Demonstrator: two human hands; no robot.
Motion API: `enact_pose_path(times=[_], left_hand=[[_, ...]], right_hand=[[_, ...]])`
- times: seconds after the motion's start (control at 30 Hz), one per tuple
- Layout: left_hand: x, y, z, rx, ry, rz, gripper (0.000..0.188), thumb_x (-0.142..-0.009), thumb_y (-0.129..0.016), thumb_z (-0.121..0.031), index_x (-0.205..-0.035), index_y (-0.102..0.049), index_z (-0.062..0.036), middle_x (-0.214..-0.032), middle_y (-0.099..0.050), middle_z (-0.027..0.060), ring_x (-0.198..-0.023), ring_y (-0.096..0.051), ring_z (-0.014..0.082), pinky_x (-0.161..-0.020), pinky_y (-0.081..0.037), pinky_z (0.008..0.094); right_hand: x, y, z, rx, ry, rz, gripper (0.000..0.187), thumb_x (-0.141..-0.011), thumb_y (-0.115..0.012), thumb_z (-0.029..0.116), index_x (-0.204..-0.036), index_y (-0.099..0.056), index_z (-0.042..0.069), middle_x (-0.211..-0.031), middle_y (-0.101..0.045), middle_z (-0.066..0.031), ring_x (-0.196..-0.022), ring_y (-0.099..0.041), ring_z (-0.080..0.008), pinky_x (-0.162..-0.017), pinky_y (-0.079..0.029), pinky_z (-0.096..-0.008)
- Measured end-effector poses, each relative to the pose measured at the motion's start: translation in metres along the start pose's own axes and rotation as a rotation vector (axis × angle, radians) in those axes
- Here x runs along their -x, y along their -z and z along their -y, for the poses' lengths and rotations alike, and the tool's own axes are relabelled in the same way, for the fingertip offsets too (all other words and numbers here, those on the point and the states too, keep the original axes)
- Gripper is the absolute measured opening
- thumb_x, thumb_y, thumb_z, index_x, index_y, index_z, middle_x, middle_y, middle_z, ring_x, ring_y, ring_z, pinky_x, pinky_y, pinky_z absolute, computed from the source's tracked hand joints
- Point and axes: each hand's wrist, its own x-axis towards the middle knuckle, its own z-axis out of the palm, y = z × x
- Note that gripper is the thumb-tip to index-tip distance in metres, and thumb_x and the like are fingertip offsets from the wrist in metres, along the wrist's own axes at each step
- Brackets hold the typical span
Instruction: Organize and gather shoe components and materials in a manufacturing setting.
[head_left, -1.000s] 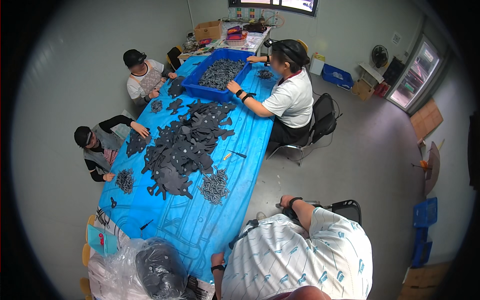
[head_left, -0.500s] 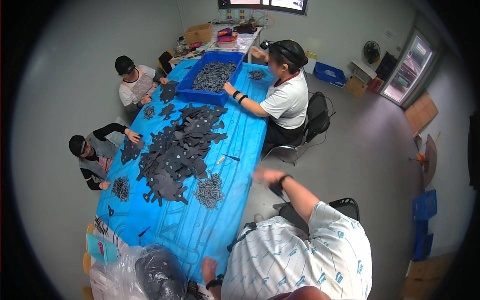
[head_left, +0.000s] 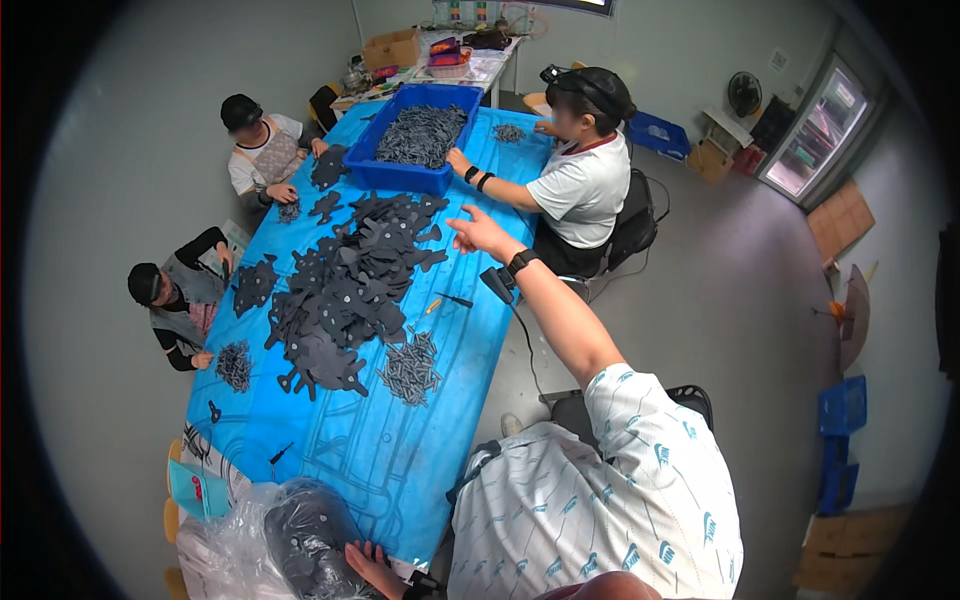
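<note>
Right hand: the wearer's right hand point(head_left: 480, 232) is held out over the table near the centre of the frame, just beside the right edge of the heap; its fingers are extended and parted.
Left hand: the left hand point(head_left: 373, 570) is at the lower edge, left of centre, against the right side of the plastic bag; its fingers are spread, and how firmly they press cannot be told.
Plastic bag: the clear bag point(head_left: 245, 525) sits at the lower left, dark pieces bulging inside its right part.
Heap: flat dark grey pieces point(head_left: 345, 290) pile up left of centre on the blue table cover point(head_left: 340, 450).
Blue crate: the crate point(head_left: 400, 182) stands at upper centre, filled with small grey rods point(head_left: 420, 135); a co-worker's hand point(head_left: 458, 162) is at its right side.
Loose rods: one pile point(head_left: 410, 368) lies below the heap's right side, another point(head_left: 234, 366) to its left.
Tools: a dark slim tool point(head_left: 457, 299) lies near a yellow one point(head_left: 433, 306), right of the heap.
Co-workers: two people sit at the upper left, one at the upper right.
</note>
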Motion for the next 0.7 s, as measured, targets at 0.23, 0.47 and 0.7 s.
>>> enact_pose_path(times=[0.23, 0.47, 0.7], left_hand=[[0.009, 0.010, -0.021, 0.325, -0.300, -0.277, 0.048, -0.092, -0.036, -0.031, -0.133, -0.025, -0.0081, -0.135, -0.027, 0.0191, -0.122, -0.031, 0.0377, -0.099, -0.032, 0.0496], [0.005, 0.009, -0.049, 0.154, -0.388, -0.322, 0.057, -0.091, -0.034, -0.041, -0.138, -0.018, -0.0125, -0.138, -0.020, 0.0182, -0.126, -0.027, 0.0343, -0.097, -0.033, 0.0476], [0.012, -0.018, -0.052, 0.153, -0.392, -0.276, 0.057, -0.090, -0.034, -0.040, -0.138, -0.019, -0.0127, -0.139, -0.018, 0.0183, -0.127, -0.024, 0.0327, -0.098, -0.032, 0.0471]], right_hand=[[0.011, 0.002, 0.034, -0.331, 0.000, 0.213, 0.087, -0.077, -0.050, 0.062, -0.139, -0.012, 0.014, -0.139, -0.017, -0.0153, -0.127, -0.023, -0.0312, -0.089, -0.034, -0.0602], [0.001, 0.002, 0.044, -0.314, 0.110, 0.121, 0.085, -0.079, -0.048, 0.060, -0.139, -0.012, 0.010, -0.142, -0.013, -0.0146, -0.130, -0.016, -0.0310, -0.096, -0.027, -0.0581], [0.008, 0.013, 0.035, -0.320, 0.115, 0.087, 0.080, -0.081, -0.047, 0.057, -0.139, -0.016, 0.012, -0.142, -0.013, -0.0149, -0.132, -0.013, -0.0310, -0.095, -0.025, -0.0598]])
